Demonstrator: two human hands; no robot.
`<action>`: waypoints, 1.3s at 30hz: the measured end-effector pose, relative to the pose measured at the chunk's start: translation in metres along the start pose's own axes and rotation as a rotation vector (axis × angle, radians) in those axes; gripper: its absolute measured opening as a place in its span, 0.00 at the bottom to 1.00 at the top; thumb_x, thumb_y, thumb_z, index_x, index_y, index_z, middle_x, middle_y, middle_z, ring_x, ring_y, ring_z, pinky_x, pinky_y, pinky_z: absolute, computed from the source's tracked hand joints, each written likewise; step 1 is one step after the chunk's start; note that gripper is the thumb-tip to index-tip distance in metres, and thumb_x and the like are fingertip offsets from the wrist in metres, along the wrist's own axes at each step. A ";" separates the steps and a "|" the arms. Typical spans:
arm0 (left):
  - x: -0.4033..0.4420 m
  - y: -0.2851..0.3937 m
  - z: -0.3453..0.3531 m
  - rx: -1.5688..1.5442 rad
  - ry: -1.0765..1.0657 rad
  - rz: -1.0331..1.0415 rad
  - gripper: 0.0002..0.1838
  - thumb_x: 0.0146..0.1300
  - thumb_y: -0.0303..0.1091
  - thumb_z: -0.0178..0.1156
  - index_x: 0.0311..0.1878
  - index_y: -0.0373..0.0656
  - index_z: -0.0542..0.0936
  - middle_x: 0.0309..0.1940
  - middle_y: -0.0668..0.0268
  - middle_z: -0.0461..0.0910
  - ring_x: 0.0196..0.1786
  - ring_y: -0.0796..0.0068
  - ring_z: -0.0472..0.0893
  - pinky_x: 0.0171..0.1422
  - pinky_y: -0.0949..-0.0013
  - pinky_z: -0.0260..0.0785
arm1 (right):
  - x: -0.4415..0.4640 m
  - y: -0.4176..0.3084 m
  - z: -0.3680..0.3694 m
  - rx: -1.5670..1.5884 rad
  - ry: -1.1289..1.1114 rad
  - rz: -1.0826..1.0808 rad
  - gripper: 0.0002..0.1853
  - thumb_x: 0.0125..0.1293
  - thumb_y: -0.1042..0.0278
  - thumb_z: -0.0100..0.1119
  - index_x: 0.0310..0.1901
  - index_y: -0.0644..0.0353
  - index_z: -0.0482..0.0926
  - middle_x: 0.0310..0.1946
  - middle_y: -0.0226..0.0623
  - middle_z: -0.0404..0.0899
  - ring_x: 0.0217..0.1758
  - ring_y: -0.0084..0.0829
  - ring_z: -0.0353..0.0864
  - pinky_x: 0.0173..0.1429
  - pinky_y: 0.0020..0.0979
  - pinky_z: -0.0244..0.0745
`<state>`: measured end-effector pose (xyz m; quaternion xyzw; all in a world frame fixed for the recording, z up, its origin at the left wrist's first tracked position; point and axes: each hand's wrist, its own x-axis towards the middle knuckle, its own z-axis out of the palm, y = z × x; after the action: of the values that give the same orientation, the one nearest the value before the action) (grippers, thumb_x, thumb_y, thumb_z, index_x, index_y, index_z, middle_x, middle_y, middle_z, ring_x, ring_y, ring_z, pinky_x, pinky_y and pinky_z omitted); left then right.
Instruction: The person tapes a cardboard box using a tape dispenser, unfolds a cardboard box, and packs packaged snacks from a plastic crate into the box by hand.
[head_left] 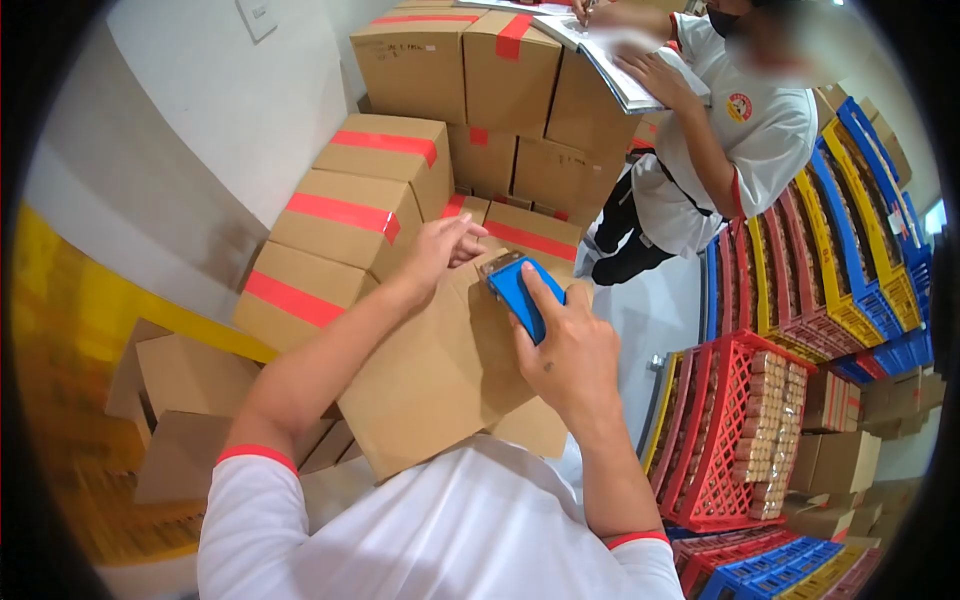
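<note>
- White wall (180,110) up on the left with one small wall plate (257,18), and one strip of grey floor (640,310) showing past your right hand (575,345).
- You've got one cardboard box (410,390) right up against your front, sitting at a slant, with both your arms reaching over it.
- Right hand: wrapped around one blue hand tool (528,300), thumb on one side, index finger stretched along it. Its tip is at the box's far end; can't tell if it's actually touching.
- Left hand (443,250): fingers loosely bent and a little apart, over the far left part of that same box. Contact there, can't tell.
- Just past your left arm, three boxes with red tape (340,205) in a row, one strip visible on top of each.
- Against the back, I count three boxes in the upper row (410,75) and at least two under them.
- One open carton (195,375) by your left elbow, flaps out.
- One co-worker (740,150) ahead to your right, two hands at one open book (640,70).
- Off right, one red crate (715,430) nearest you, plus stacked blue, yellow and red crates (830,240), too many overlapping to count.
</note>
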<state>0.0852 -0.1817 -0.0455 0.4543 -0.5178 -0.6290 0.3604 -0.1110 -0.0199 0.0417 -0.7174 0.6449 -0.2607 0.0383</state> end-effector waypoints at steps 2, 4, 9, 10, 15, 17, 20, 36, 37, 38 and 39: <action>0.013 -0.004 -0.008 -0.040 -0.092 -0.057 0.28 0.85 0.56 0.45 0.54 0.39 0.83 0.41 0.66 0.87 0.49 0.74 0.84 0.56 0.66 0.74 | -0.002 -0.001 0.001 0.004 0.014 -0.030 0.32 0.61 0.61 0.74 0.69 0.50 0.81 0.37 0.46 0.78 0.29 0.47 0.87 0.34 0.45 0.83; 0.019 0.004 -0.004 -0.053 -0.353 -0.105 0.28 0.85 0.57 0.46 0.53 0.40 0.83 0.41 0.68 0.86 0.47 0.76 0.82 0.57 0.69 0.73 | 0.000 -0.002 0.003 -0.023 0.005 -0.004 0.32 0.62 0.61 0.73 0.69 0.50 0.81 0.36 0.47 0.78 0.29 0.48 0.87 0.34 0.46 0.83; 0.027 -0.004 0.006 -0.017 -0.339 -0.113 0.31 0.86 0.59 0.42 0.54 0.38 0.81 0.38 0.68 0.84 0.43 0.78 0.82 0.53 0.71 0.75 | -0.005 0.006 -0.005 -0.033 -0.042 0.008 0.32 0.63 0.60 0.73 0.70 0.48 0.79 0.38 0.48 0.80 0.34 0.51 0.88 0.38 0.48 0.83; 0.030 -0.006 0.004 -0.027 -0.358 -0.123 0.31 0.86 0.59 0.42 0.54 0.38 0.81 0.38 0.68 0.84 0.43 0.78 0.82 0.53 0.71 0.75 | -0.008 0.008 -0.014 -0.021 -0.071 -0.019 0.32 0.63 0.59 0.73 0.70 0.48 0.79 0.39 0.49 0.80 0.35 0.52 0.88 0.40 0.49 0.84; 0.033 -0.002 0.001 0.018 -0.378 -0.080 0.34 0.86 0.62 0.40 0.55 0.37 0.80 0.29 0.70 0.82 0.33 0.82 0.81 0.42 0.74 0.75 | -0.097 0.017 -0.135 -0.119 -0.309 0.159 0.34 0.61 0.58 0.75 0.71 0.43 0.80 0.37 0.46 0.78 0.31 0.48 0.86 0.37 0.47 0.81; 0.027 0.002 0.004 0.055 -0.371 -0.099 0.33 0.86 0.62 0.39 0.55 0.39 0.80 0.28 0.70 0.80 0.31 0.82 0.79 0.40 0.75 0.73 | -0.116 0.021 -0.137 -0.149 -0.356 0.169 0.34 0.60 0.59 0.75 0.71 0.43 0.80 0.36 0.46 0.78 0.30 0.47 0.85 0.36 0.47 0.80; 0.029 -0.001 0.000 0.103 -0.415 -0.090 0.31 0.86 0.60 0.41 0.58 0.40 0.80 0.31 0.68 0.81 0.33 0.80 0.79 0.42 0.70 0.73 | -0.126 0.031 -0.114 -0.184 -0.381 0.159 0.33 0.60 0.59 0.75 0.70 0.45 0.81 0.36 0.46 0.77 0.29 0.47 0.85 0.34 0.47 0.80; -0.100 -0.006 0.106 1.395 -0.456 0.628 0.49 0.80 0.60 0.49 0.84 0.25 0.49 0.86 0.40 0.46 0.90 0.45 0.41 0.91 0.41 0.31 | -0.123 0.078 -0.007 -0.373 -0.477 -0.103 0.27 0.58 0.61 0.74 0.62 0.49 0.84 0.34 0.46 0.82 0.29 0.46 0.87 0.34 0.44 0.81; -0.101 -0.003 0.107 1.389 -0.444 0.614 0.50 0.78 0.60 0.51 0.84 0.25 0.49 0.86 0.39 0.47 0.90 0.45 0.42 0.91 0.41 0.31 | -0.130 0.105 0.019 -0.321 -0.580 -0.096 0.26 0.60 0.63 0.72 0.62 0.54 0.84 0.36 0.48 0.83 0.32 0.47 0.88 0.38 0.43 0.83; -0.101 0.002 0.111 1.395 -0.437 0.619 0.50 0.78 0.60 0.51 0.84 0.25 0.49 0.86 0.39 0.47 0.90 0.45 0.42 0.91 0.41 0.31 | -0.131 0.124 0.029 -0.272 -0.682 -0.096 0.25 0.63 0.64 0.69 0.62 0.58 0.83 0.39 0.50 0.84 0.35 0.47 0.89 0.42 0.41 0.85; -0.102 0.005 0.118 1.456 -0.385 0.519 0.51 0.76 0.59 0.55 0.84 0.26 0.50 0.86 0.39 0.48 0.90 0.45 0.43 0.91 0.40 0.31 | -0.131 0.134 0.026 -0.273 -0.684 -0.107 0.25 0.63 0.64 0.69 0.62 0.58 0.83 0.39 0.50 0.84 0.35 0.47 0.89 0.42 0.41 0.85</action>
<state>0.0073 -0.0500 -0.0145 0.3239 -0.9411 -0.0958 0.0123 -0.2253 0.0743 -0.0750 -0.7942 0.5853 0.0810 0.1419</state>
